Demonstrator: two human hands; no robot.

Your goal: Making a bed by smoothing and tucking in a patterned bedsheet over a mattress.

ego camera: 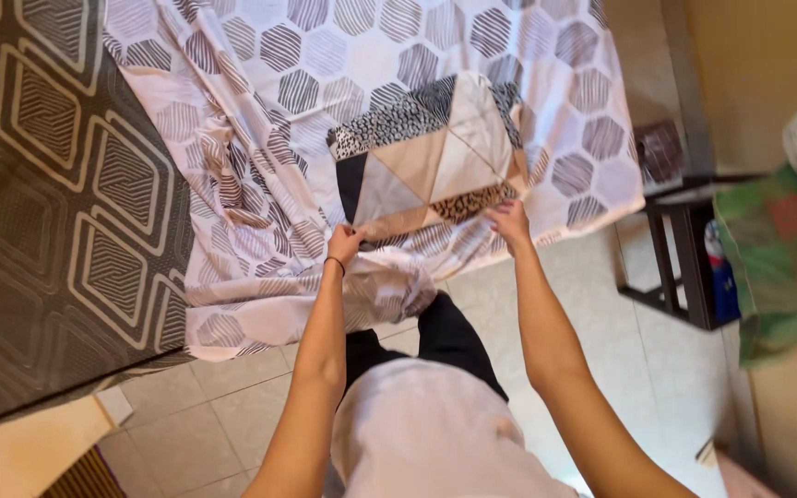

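Already folded into a compact square, the patchwork-patterned cloth [431,152] lies on the hexagon-print sheet [260,111] spread over the bed, while the left hand [344,245] and right hand [509,222] pinch its near edge with clenched fingers, the rumpled sheet left unsmoothed.

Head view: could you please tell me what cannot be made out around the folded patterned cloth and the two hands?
- Left hand: fingertips tucked at the near edge of the folded cloth; grip unclear.
- Right hand: fingers curl over the same edge; hold unclear.
- Hexagon-print sheet: cut off by the top edge.
- Dark stand: its contents are too blurred to identify.
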